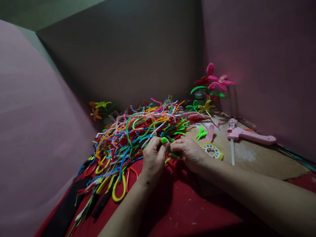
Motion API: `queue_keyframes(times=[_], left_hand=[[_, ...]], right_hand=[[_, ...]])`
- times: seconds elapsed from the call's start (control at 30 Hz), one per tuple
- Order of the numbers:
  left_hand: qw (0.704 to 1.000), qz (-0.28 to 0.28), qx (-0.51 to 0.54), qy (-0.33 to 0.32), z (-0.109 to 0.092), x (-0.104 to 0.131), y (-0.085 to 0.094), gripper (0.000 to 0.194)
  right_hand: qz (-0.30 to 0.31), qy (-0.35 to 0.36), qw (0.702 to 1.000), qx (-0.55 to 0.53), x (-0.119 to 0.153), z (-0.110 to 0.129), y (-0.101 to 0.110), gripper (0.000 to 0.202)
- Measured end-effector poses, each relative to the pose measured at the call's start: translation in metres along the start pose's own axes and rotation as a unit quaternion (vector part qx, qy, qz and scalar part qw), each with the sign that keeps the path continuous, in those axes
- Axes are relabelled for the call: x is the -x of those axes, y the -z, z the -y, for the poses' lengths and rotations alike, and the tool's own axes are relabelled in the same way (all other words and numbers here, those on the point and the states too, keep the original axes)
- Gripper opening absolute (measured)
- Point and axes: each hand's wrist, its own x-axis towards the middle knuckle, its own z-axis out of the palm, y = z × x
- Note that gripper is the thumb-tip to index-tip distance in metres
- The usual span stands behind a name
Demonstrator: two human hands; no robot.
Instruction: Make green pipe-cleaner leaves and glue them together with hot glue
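Observation:
My left hand (154,153) pinches a bright green pipe cleaner (165,140), whose looped end sticks up between thumb and forefinger. Close against it, my right hand (186,152) has its fingertips pressed together on the same green piece; a short green end pokes out below them. Just behind both hands lies a big heap of multicoloured pipe cleaners (145,121). To the right of my right hand sits a roll of clear tape (212,150) with a white core. Beyond it is a small green bow-shaped piece (201,133).
A pink glue gun (251,135) rests on a cardboard sheet (261,161) at the right. Yellow-handled scissors (119,194) lie at the left on the red cloth (182,210). Pink pipe-cleaner flowers (220,82) stand at the back right, orange ones (95,114) at the back left. Walls enclose the table.

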Motion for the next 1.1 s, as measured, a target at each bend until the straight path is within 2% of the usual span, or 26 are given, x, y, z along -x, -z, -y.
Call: queue_keyframes(times=[0.17, 0.27, 0.33, 0.4, 0.5, 0.6, 0.73, 0.87, 1.0, 1.1], left_hand=[[0.989, 0.068, 0.093, 0.095, 0.000, -0.005, 0.007, 0.020], [0.970, 0.116, 0.170, 0.132, 0.000, -0.006, 0.009, 0.023], [0.953, 0.128, 0.221, 0.162, 0.000, -0.007, 0.009, 0.024], [0.939, 0.101, 0.267, 0.191, 0.001, -0.008, 0.009, 0.027], [0.931, 0.021, 0.304, 0.200, 0.003, -0.011, 0.009, 0.030], [0.946, 0.002, 0.270, 0.177, 0.004, -0.013, 0.009, 0.029], [0.961, 0.050, 0.221, 0.161, 0.000, -0.009, 0.009, 0.023], [0.959, 0.088, 0.209, 0.168, -0.001, -0.007, 0.010, 0.020], [0.955, 0.085, 0.224, 0.174, 0.000, -0.008, 0.010, 0.018], [0.977, 0.062, 0.136, 0.149, 0.000, -0.007, 0.007, 0.018]], right_hand=[[0.035, 0.008, 0.998, 0.060, 0.000, 0.000, 0.003, 0.005], [0.032, 0.011, 0.995, 0.093, 0.000, 0.003, 0.002, 0.008], [0.023, 0.003, 0.996, 0.083, 0.000, 0.005, 0.001, 0.012], [0.004, -0.002, 0.997, 0.071, -0.001, 0.005, 0.001, 0.013], [-0.022, -0.005, 0.997, 0.073, -0.002, 0.004, 0.003, 0.012], [-0.018, -0.008, 0.996, 0.087, -0.003, 0.002, 0.004, 0.012], [0.006, 0.000, 0.993, 0.117, -0.002, 0.002, 0.003, 0.011], [0.003, 0.000, 0.988, 0.155, 0.002, 0.005, -0.001, 0.012], [0.019, 0.009, 0.984, 0.176, 0.004, 0.005, -0.002, 0.018], [0.019, 0.000, 0.984, 0.176, 0.003, 0.003, -0.001, 0.020]])
